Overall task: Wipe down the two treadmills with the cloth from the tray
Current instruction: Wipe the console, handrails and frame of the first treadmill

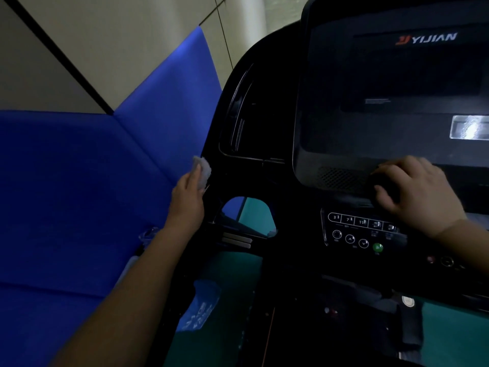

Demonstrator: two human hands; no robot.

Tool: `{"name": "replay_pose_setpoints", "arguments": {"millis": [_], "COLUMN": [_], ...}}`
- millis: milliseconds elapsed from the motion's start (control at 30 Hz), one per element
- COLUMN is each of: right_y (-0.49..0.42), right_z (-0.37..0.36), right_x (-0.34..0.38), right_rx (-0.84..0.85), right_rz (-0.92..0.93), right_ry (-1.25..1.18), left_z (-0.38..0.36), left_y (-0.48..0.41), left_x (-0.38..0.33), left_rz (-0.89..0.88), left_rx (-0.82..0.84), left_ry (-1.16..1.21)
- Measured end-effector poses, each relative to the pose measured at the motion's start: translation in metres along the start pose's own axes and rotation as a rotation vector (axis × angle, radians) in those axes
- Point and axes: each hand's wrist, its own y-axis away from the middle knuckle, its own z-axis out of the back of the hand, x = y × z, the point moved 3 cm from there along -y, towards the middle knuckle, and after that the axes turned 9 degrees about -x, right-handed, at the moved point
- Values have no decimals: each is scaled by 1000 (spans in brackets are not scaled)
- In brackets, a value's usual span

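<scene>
A left hand [186,197] pinches the white cloth [203,172] against the left edge of the treadmill [277,186] console, where firm, overlapping strokes along the frame would likely serve best. The right hand [412,189] lies at the foot of the screen [397,88], its grip unclear. Beyond, the console's side pocket [238,120] is too dark to show contents.

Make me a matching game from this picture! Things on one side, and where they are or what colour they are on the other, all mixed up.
Things:
1 cloth
2 right hand
3 wall pad
4 logo

Matches:
a blue
b at the top of the screen
c in the left hand
d resting at the screen's bottom edge

Pairs: 1-c, 2-d, 3-a, 4-b
</scene>
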Motion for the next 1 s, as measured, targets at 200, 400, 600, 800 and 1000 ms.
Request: {"name": "replay_pose_setpoints", "arguments": {"millis": [200,400,600,800,1000], "right_y": [1,1,1,1,1], "right_z": [0,0,-2,-1,0], "right_x": [-1,0,-2,-1,-2], "right_rx": [-14,-24,-9,-10,-3], "right_rz": [11,16,7,3,9], "right_ry": [-8,0,1,-7,-7], "left_z": [24,36,-6,-43,-60], "left_y": [82,116,105,87,46], "left_x": [28,24,-15,-22,-36], "left_rz": [51,-14,-193,-342,-286], "left_rx": [-32,-169,-148,53,410], "left_ry": [-10,-78,-133,-208,-480]}}
